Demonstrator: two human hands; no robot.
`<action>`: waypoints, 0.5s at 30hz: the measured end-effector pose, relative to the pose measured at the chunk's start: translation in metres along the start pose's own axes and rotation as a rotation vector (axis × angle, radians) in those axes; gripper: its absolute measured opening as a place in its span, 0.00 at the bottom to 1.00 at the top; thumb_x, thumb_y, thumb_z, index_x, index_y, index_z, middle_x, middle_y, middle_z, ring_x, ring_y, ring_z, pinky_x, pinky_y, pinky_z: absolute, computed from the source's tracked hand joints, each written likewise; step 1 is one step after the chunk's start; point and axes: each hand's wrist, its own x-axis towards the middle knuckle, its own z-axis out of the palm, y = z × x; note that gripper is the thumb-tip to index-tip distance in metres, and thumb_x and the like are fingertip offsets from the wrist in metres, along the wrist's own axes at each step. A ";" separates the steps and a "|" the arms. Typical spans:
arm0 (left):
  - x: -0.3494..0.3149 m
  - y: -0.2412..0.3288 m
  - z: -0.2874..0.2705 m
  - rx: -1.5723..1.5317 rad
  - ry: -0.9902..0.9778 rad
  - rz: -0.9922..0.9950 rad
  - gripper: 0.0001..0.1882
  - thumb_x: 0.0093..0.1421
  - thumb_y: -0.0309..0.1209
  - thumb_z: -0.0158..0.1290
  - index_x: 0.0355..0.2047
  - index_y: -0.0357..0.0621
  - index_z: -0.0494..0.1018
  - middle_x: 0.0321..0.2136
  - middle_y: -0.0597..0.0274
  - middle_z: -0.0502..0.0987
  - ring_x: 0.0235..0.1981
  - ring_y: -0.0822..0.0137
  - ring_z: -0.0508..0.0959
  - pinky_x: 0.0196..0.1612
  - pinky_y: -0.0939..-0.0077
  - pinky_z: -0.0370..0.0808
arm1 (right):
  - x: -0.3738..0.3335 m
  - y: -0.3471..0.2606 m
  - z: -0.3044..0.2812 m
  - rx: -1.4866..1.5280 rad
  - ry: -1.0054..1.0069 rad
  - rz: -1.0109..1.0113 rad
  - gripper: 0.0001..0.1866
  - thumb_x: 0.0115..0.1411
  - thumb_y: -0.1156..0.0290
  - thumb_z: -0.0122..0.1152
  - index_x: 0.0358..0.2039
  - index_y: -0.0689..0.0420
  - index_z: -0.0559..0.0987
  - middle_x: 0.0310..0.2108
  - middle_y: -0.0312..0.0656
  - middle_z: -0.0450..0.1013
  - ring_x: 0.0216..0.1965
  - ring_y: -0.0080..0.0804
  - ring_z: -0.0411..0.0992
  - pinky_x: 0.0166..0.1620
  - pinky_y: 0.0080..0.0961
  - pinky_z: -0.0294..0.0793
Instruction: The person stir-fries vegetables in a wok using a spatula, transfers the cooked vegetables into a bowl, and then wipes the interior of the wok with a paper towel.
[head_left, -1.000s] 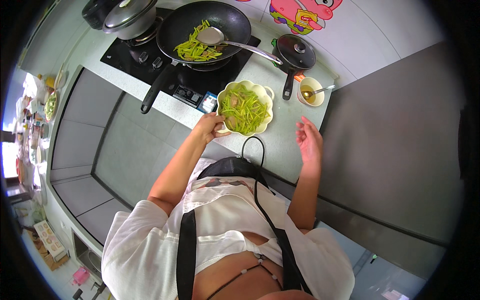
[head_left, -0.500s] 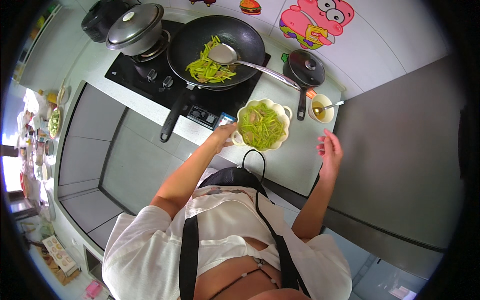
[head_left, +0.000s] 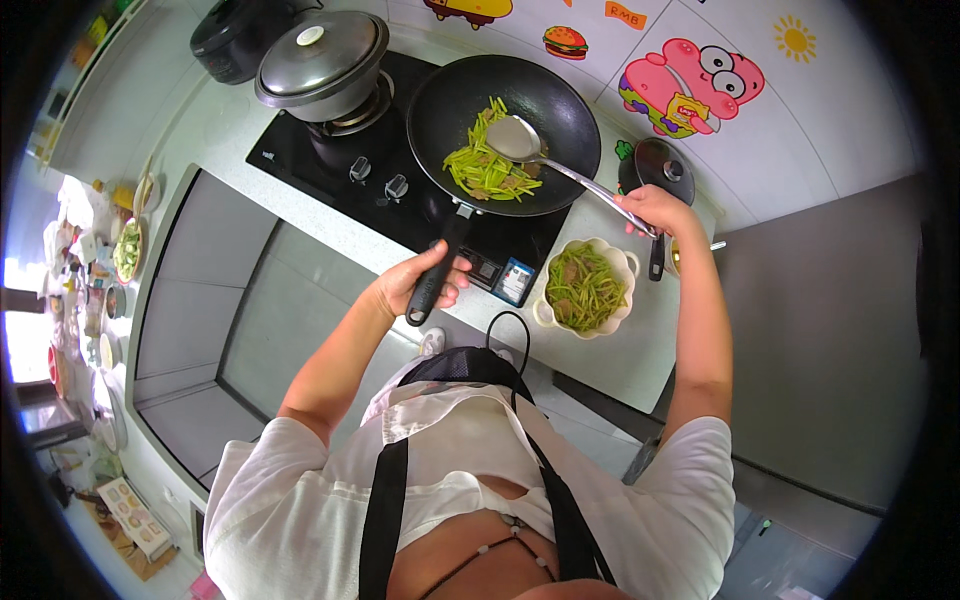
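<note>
- The left hand (head_left: 402,283) is wrapped around the black wok handle (head_left: 425,303), thumb on one side, fingertips showing on the other; the palm is hidden, so the firmness of the hold cannot be told.
- The right hand (head_left: 660,210) is closed on the far end of a metal wok spatula (head_left: 592,190); the back of the hand hides most of the grip.
- Beyond the left hand sits the wok (head_left: 565,100), holding green vegetable strips (head_left: 480,165) with brownish pieces among them — the spatula's blade covers part of the heap.
- Just below and to the left of the right hand stands a cream scalloped bowl (head_left: 543,314), full of similar strips; neither hand touches it.
- Directly behind the right hand is a small lidded saucepan (head_left: 650,160), partly covered by that hand.
- Under the right forearm, a cup (head_left: 674,258) is almost wholly hidden — only a sliver and the spoon's handle tip (head_left: 718,245) show.
- Farther off, beyond the left hand, a lidded pot (head_left: 322,62) stands on the black hob (head_left: 320,152); the wok blocks the burner nearer the right hand.
</note>
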 end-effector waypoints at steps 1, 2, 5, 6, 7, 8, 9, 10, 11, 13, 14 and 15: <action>-0.001 0.003 0.001 0.055 0.023 -0.017 0.22 0.60 0.46 0.40 0.39 0.38 0.66 0.27 0.56 0.72 0.21 0.68 0.74 0.25 0.77 0.76 | 0.000 0.002 0.002 0.091 -0.069 -0.041 0.18 0.55 0.52 0.51 0.30 0.55 0.77 0.17 0.35 0.69 0.14 0.20 0.64 0.16 0.18 0.60; -0.001 0.006 0.005 0.110 0.047 -0.035 0.19 0.60 0.44 0.42 0.38 0.40 0.67 0.25 0.58 0.71 0.18 0.70 0.72 0.22 0.79 0.74 | 0.000 0.005 0.005 0.183 -0.139 -0.083 0.19 0.56 0.51 0.51 0.28 0.55 0.77 0.16 0.34 0.68 0.11 0.17 0.61 0.13 0.16 0.57; -0.003 0.012 0.026 0.146 0.126 -0.081 0.13 0.57 0.38 0.50 0.24 0.44 0.63 0.16 0.66 0.64 0.11 0.78 0.61 0.14 0.84 0.60 | -0.014 0.001 0.020 0.325 -0.065 -0.193 0.14 0.54 0.59 0.52 0.25 0.58 0.75 0.15 0.33 0.67 0.12 0.17 0.60 0.15 0.15 0.56; -0.002 0.012 0.029 0.199 0.182 -0.090 0.14 0.55 0.37 0.52 0.21 0.46 0.61 0.14 0.67 0.63 0.09 0.78 0.60 0.12 0.83 0.59 | -0.020 0.001 0.025 0.363 -0.020 -0.234 0.13 0.53 0.61 0.53 0.24 0.59 0.75 0.15 0.33 0.67 0.12 0.17 0.60 0.15 0.15 0.56; -0.002 0.011 0.035 0.243 0.207 -0.079 0.15 0.54 0.36 0.53 0.19 0.47 0.60 0.12 0.69 0.62 0.08 0.79 0.58 0.11 0.82 0.58 | -0.025 0.003 0.030 0.378 0.006 -0.242 0.10 0.51 0.67 0.53 0.26 0.62 0.72 0.15 0.33 0.65 0.14 0.19 0.63 0.17 0.17 0.59; 0.001 0.009 0.032 0.244 0.213 -0.080 0.14 0.54 0.34 0.54 0.19 0.47 0.60 0.12 0.69 0.62 0.08 0.79 0.58 0.11 0.82 0.58 | -0.030 0.006 0.041 0.369 0.122 -0.265 0.10 0.51 0.68 0.54 0.27 0.63 0.71 0.15 0.34 0.66 0.15 0.20 0.64 0.18 0.18 0.61; 0.002 0.006 0.032 0.250 0.230 -0.059 0.14 0.53 0.33 0.54 0.19 0.47 0.60 0.12 0.69 0.62 0.08 0.78 0.58 0.11 0.82 0.58 | -0.041 0.004 0.052 0.353 0.230 -0.283 0.10 0.50 0.69 0.54 0.28 0.63 0.70 0.16 0.35 0.66 0.16 0.20 0.66 0.18 0.19 0.62; 0.004 0.002 0.032 0.255 0.247 -0.036 0.14 0.53 0.33 0.54 0.19 0.47 0.60 0.12 0.68 0.62 0.08 0.78 0.58 0.11 0.82 0.57 | -0.052 0.001 0.063 0.334 0.338 -0.300 0.10 0.50 0.69 0.54 0.29 0.63 0.69 0.16 0.35 0.66 0.17 0.21 0.67 0.19 0.21 0.64; 0.007 -0.004 0.027 0.266 0.251 -0.011 0.13 0.53 0.31 0.54 0.20 0.46 0.60 0.12 0.68 0.62 0.08 0.76 0.58 0.11 0.81 0.57 | -0.066 -0.008 0.070 0.207 0.438 -0.279 0.15 0.50 0.70 0.54 0.37 0.62 0.68 0.20 0.43 0.71 0.22 0.31 0.72 0.25 0.28 0.68; 0.012 -0.016 0.027 0.279 0.252 0.044 0.12 0.53 0.29 0.54 0.21 0.44 0.60 0.11 0.66 0.62 0.08 0.75 0.59 0.11 0.79 0.57 | -0.079 -0.013 0.085 0.033 0.669 -0.363 0.17 0.50 0.70 0.54 0.42 0.58 0.69 0.23 0.47 0.71 0.24 0.39 0.72 0.28 0.32 0.69; 0.013 -0.022 0.028 0.284 0.258 0.066 0.12 0.52 0.29 0.54 0.21 0.44 0.60 0.10 0.66 0.62 0.08 0.75 0.59 0.11 0.79 0.57 | -0.084 -0.012 0.089 -0.059 0.780 -0.401 0.18 0.50 0.70 0.54 0.44 0.55 0.69 0.24 0.48 0.71 0.25 0.43 0.72 0.29 0.34 0.69; 0.013 -0.027 0.029 0.303 0.252 0.075 0.12 0.52 0.28 0.54 0.21 0.44 0.60 0.10 0.66 0.62 0.08 0.75 0.59 0.11 0.79 0.57 | -0.076 -0.004 0.094 -0.086 0.916 -0.573 0.21 0.51 0.69 0.54 0.48 0.49 0.68 0.26 0.49 0.70 0.27 0.50 0.69 0.32 0.39 0.67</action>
